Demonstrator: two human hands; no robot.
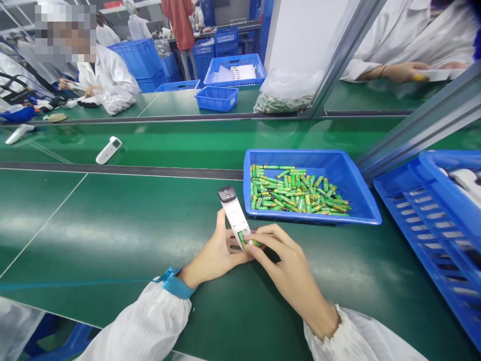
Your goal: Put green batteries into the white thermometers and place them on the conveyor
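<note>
White sleeves [146, 321] reach in from the near edge, and a blue band [176, 286] circles the left wrist. The left hand [220, 253] is partly curled around the lower part of a white handheld device [236, 215], thumb on the near side and fingers behind it. The device is tilted just above the green surface [131, 225], its dark end with two round parts pointing away from the person. Its lower end has an open compartment, where a green battery [241, 239] shows. The right hand [287, 263] is nearly closed at the fingertips, pinching another battery [255, 242] right at that opening; whether this one is seated cannot be told.

Just beyond the hands, to the right, a blue bin [311, 217] holds a loose heap of green and yellow batteries [293, 190]. Right of it stands a slatted blue crate [421, 210] with white items inside.

Farther out, a green belt [180, 143] carries a white device [108, 150], with a second one [19, 134] at far left. Past the belt are a small blue tray [217, 100], a clear bag [283, 103] and a larger blue crate [235, 80]. Co-workers in white sit at left [112, 70] and right [409, 40]; a person in red [178, 22] stands behind.
</note>
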